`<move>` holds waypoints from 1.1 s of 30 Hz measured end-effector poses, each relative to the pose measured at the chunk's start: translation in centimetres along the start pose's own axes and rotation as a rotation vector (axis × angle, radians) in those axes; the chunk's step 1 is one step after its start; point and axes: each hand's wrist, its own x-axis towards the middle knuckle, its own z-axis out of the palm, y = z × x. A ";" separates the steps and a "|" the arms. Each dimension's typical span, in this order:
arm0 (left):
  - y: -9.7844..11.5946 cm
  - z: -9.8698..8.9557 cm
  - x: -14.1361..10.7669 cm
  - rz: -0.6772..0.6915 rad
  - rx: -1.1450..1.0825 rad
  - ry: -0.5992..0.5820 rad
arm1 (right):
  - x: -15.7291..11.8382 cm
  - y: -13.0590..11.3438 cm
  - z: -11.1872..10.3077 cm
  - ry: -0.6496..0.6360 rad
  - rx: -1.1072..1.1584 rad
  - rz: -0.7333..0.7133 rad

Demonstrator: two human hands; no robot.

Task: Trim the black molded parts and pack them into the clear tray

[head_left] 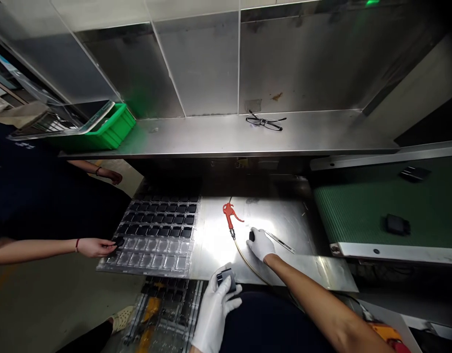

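My left hand [218, 299], in a white glove, holds a black plug adapter [226, 280] near the bench's front edge, its fingers curled under and around it. Farther forward, my gloved right hand [261, 244] is closed on a small black piece [251, 235], mostly covered by the fingers, low over the metal bench [214, 255]. Metal tweezers [281, 242] lie just to its right. A red air blow gun [229, 215] with a yellowish hose rests between the right hand and a clear tray [152, 270], whose back rows hold several black pieces.
At the left, a co-worker's hand [95, 247] holds a black piece at the tray's edge. A green conveyor belt [358, 206] on the right carries black adapters [397, 224]. Glasses [264, 121] and a green bin [117, 128] sit on the raised shelf [196, 135].
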 end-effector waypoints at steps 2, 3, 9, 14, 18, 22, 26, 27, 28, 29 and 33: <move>0.0 -0.3 0.1 0.027 0.007 0.004 | 0.4 -0.7 0.1 -0.023 0.079 0.027; 0.0 -0.5 0.2 0.038 -0.002 -0.002 | 0.3 -0.9 -0.1 -0.036 0.134 0.036; 1.1 -0.9 0.2 0.045 -0.102 -0.031 | -4.4 -2.2 -3.8 -0.311 0.668 0.011; 3.5 0.0 0.0 -0.002 -0.159 -0.030 | -11.1 -5.5 -7.5 -0.655 1.204 0.052; 5.3 1.2 -0.7 0.044 -0.118 -0.205 | -14.7 -8.8 -9.7 -0.920 1.746 0.276; 6.5 2.2 -1.6 0.097 -0.098 -0.396 | -16.4 -11.1 -10.5 -0.987 1.857 0.275; 7.1 2.6 -2.3 0.262 0.123 -0.340 | -17.2 -12.0 -10.7 -0.947 1.838 0.228; 7.3 2.5 -2.4 0.323 0.203 -0.298 | -17.3 -12.1 -10.7 -0.940 1.838 0.226; 7.3 2.4 -2.5 0.373 0.280 -0.258 | -17.4 -12.2 -10.7 -0.935 1.839 0.229; 7.3 2.2 -2.5 0.403 0.343 -0.230 | -17.4 -12.2 -10.6 -0.931 1.835 0.234; 7.2 1.4 -2.2 0.354 0.370 -0.220 | -17.6 -12.4 -10.5 -0.906 1.790 0.223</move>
